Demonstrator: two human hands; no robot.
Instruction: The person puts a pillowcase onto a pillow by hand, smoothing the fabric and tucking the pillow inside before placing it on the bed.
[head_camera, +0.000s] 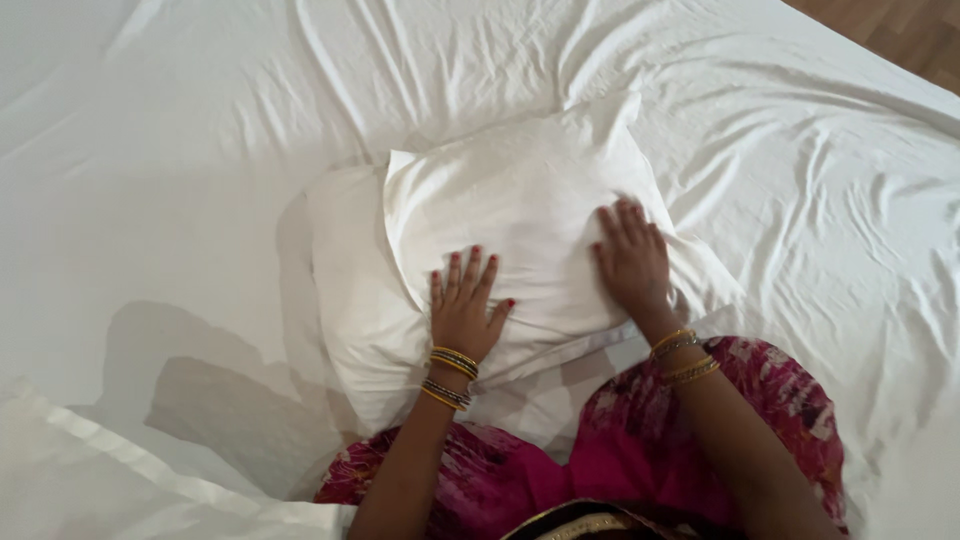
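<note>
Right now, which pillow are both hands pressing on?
The top pillow, mid-bed: left hand and right hand lie flat on it. The lower pillow beneath and corner pillow go untouched.

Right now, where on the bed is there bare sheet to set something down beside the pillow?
Bare sheet lies left of the pillow, and more spreads right of it toward the floor corner. The near edge is crowded: left hand and right hand press the pillow, second pillow at lower left.

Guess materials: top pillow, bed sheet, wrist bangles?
Top pillow: white woven fabric case, matte, likely cotton; it creases finely and dents under both flat hands, so soft fill. Bed sheet: same-looking matte white cloth, long wrinkles. Bangles: gold-coloured, glossy glints, probably metal; a few darker ones could be glass or plastic.
</note>
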